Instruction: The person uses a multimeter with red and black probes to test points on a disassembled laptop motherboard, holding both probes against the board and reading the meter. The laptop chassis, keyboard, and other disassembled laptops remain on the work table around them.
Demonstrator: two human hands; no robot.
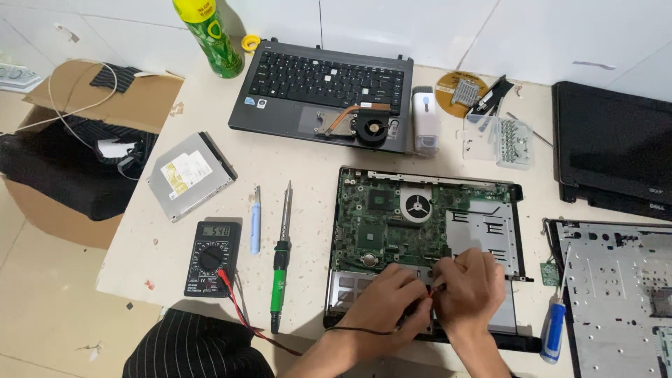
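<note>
The opened laptop base (427,245) lies at the near edge of the desk (210,210), its green circuit board (371,217) bare, and both hands meet over its lower middle. The left hand (388,301) is curled, fingers pinched on a thin black lead (357,330); the right hand (472,287) is closed in a pinch on a red lead (437,290), though the tips themselves are hidden under the fingers. To my eye, probing goes best with wrists braced on the frame, each tip kept on one contact only, and a glance at the black multimeter (211,257), whose red wire (234,297) trails across toward the person. Counting outward: one green-handled soldering iron (281,259) beside one pale blue pen-like tool (255,220), one silver optical drive (190,173), one blue-handled screwdriver (554,329), one keyboard deck (325,91) with a copper cooler and fan (367,126) lying on it, one green spray can (208,35), one clear tray of screws (514,140), one gold disc (458,91), one white oblong gadget (425,119). One closed black laptop (609,147) sits at the far right, one grey metal panel (619,280) under it, one cardboard box (77,140) to the left.
</note>
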